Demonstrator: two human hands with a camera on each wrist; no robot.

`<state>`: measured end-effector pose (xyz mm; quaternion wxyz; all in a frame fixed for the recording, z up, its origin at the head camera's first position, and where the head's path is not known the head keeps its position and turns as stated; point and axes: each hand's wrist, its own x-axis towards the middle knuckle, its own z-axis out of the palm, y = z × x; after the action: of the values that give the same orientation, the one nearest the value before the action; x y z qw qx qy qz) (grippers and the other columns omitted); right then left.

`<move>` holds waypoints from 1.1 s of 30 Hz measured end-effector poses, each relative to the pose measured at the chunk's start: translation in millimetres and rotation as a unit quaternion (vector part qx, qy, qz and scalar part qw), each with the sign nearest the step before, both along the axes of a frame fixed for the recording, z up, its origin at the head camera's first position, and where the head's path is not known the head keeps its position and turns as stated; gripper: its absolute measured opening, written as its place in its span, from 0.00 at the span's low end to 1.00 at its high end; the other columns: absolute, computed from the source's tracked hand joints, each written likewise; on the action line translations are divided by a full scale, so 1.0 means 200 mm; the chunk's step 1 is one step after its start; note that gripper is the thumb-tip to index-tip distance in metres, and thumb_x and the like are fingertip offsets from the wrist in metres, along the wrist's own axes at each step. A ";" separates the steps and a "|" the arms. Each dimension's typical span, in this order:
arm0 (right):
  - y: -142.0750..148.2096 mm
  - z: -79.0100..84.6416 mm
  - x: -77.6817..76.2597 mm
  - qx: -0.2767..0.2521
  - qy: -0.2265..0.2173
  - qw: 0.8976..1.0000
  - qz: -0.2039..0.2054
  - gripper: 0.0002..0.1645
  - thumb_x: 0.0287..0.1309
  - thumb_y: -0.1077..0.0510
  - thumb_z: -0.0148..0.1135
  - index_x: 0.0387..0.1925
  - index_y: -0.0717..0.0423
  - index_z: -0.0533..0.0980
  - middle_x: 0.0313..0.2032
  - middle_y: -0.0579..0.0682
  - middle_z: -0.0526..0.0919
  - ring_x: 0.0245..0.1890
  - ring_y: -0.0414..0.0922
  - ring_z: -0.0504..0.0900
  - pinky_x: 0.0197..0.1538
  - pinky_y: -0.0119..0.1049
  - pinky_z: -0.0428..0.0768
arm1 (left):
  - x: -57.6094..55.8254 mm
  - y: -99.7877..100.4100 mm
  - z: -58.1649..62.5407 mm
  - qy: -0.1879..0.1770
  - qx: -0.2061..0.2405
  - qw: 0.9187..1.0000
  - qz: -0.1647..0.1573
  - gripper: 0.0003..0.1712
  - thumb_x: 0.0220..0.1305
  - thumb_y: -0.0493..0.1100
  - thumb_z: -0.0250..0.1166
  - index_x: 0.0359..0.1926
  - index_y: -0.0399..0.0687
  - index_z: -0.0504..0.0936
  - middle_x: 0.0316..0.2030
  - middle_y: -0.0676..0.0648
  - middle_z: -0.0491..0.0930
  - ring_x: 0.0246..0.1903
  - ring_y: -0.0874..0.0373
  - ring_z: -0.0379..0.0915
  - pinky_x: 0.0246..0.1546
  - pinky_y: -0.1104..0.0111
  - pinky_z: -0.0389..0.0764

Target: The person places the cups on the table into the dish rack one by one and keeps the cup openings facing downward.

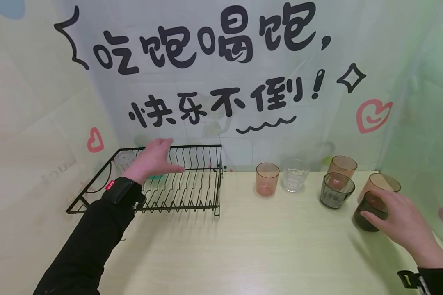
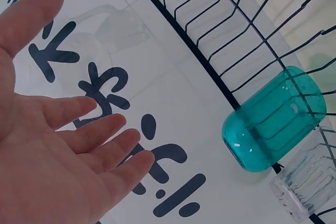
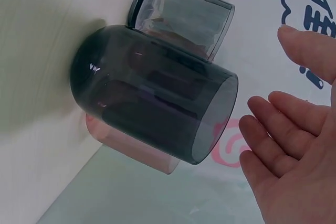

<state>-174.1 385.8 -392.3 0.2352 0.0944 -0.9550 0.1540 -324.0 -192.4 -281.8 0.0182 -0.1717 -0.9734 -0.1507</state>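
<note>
1. Head view. The left hand (image 1: 153,159), fingers loosely extended and thumb well apart, holds nothing over a black wire rack (image 1: 199,146); a clear cup (image 1: 123,160) sits in the rack, left of these fingers. The right hand (image 1: 404,223), thumb and fingers parted, overlaps a dark cup (image 1: 375,205). Beyond its fingers stands a peach cup (image 1: 384,180); to their left, a grey glass (image 1: 334,196) before a pink cup (image 1: 343,163); farther left, a clear glass (image 1: 295,178) and a second pink cup (image 1: 267,182).

2. Left wrist view. A teal cup (image 2: 273,121), only a sliver in the head view, rests on the rack, apart from the fingertips; the clear cup lies beyond it.

3. Right wrist view. A gap, indistinct from above, separates the relaxed fingers from the dark cup's rim; the hand grasps nothing.

4. Surface and room. Below the fingers, a pale table (image 1: 251,250); beyond them, a whitish backdrop (image 1: 391,49) with black lettering (image 1: 227,106); right of the right fingers, a greenish side wall (image 1: 424,131).
</note>
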 end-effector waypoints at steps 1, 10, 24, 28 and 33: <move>0.00 0.00 0.00 0.002 -0.003 1.000 -0.003 0.39 0.44 0.61 0.77 0.57 0.72 0.71 0.49 0.71 0.76 0.47 0.70 0.72 0.48 0.63 0.67 | 0.00 0.00 0.00 0.002 -0.003 1.000 -0.002 0.62 0.54 0.59 0.74 0.75 0.30 0.50 0.71 0.27 0.52 0.70 0.30 0.47 0.67 0.40 0.55; 0.00 -0.01 -0.01 0.017 -0.003 1.000 -0.008 0.39 0.42 0.61 0.78 0.56 0.72 0.72 0.49 0.72 0.77 0.47 0.70 0.72 0.49 0.64 0.68 | 0.03 0.04 -0.03 0.000 0.000 1.000 -0.013 0.62 0.53 0.59 0.75 0.75 0.32 0.51 0.71 0.28 0.53 0.70 0.33 0.48 0.67 0.40 0.56; 0.01 -0.05 -0.02 0.038 -0.018 0.999 -0.022 0.35 0.44 0.60 0.77 0.51 0.74 0.73 0.47 0.72 0.76 0.47 0.70 0.71 0.48 0.64 0.69 | 0.10 0.09 -0.05 0.001 0.010 0.999 -0.037 0.61 0.53 0.59 0.75 0.76 0.35 0.52 0.72 0.32 0.54 0.71 0.35 0.48 0.68 0.42 0.57; 0.01 -0.06 -0.03 0.051 -0.014 0.998 -0.027 0.35 0.43 0.59 0.77 0.50 0.74 0.73 0.45 0.72 0.78 0.45 0.71 0.72 0.46 0.64 0.71 | 0.12 0.10 -0.06 -0.001 0.018 0.999 -0.042 0.60 0.53 0.58 0.76 0.75 0.36 0.53 0.72 0.34 0.55 0.71 0.37 0.48 0.69 0.43 0.56; 0.01 -0.07 -0.04 0.062 -0.023 0.997 -0.034 0.35 0.43 0.59 0.78 0.50 0.75 0.73 0.43 0.73 0.77 0.43 0.71 0.72 0.45 0.65 0.71 | 0.14 0.14 -0.07 0.001 0.021 0.999 -0.050 0.60 0.52 0.58 0.76 0.75 0.37 0.54 0.72 0.34 0.56 0.71 0.37 0.49 0.68 0.43 0.58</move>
<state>-181.1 388.3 -406.4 0.2117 0.0731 -0.9706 0.0883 -295.1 -165.0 -295.8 0.0153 -0.2202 -0.9601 -0.1720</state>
